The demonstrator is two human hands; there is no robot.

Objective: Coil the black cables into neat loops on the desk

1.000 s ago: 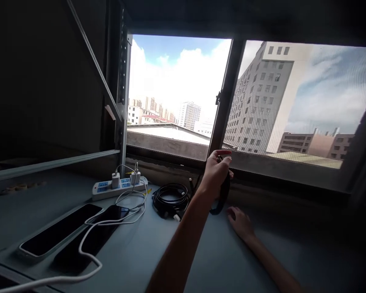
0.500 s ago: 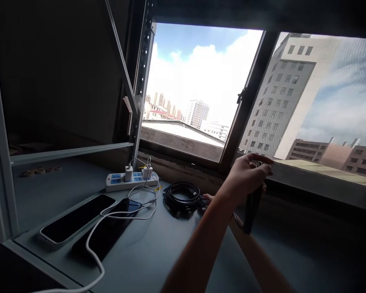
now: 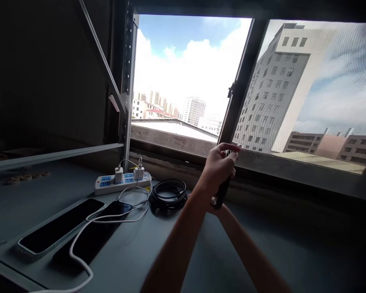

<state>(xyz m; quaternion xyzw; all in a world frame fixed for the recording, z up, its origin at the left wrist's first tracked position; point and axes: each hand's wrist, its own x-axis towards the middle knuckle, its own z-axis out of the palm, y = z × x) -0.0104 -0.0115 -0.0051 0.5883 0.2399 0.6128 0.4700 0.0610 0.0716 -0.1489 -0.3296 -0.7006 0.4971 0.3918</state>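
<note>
My left hand is raised in front of the window sill, its fingers closed around a dark elongated object. The object hangs down below the fingers; its kind is too dark to make out. My right hand is low behind my left forearm, crossed under it, close to the lower end of that object. Most of its fingers are hidden. Left of the crossed arms, a coil of black cable lies on the grey-blue table, near my right hand; whether they touch is hidden.
A white power strip with two white chargers stands by the wall. White charging cables run across the table. Two phones lie at left, one light-edged and one dark. A metal rack frame rises at left; a window is behind.
The view has swung, shifting the scene leftward. My left hand has moved left with the dark object, nearer the cable coil. My right hand's fingers, partly visible before, are now mostly behind my left forearm.
</note>
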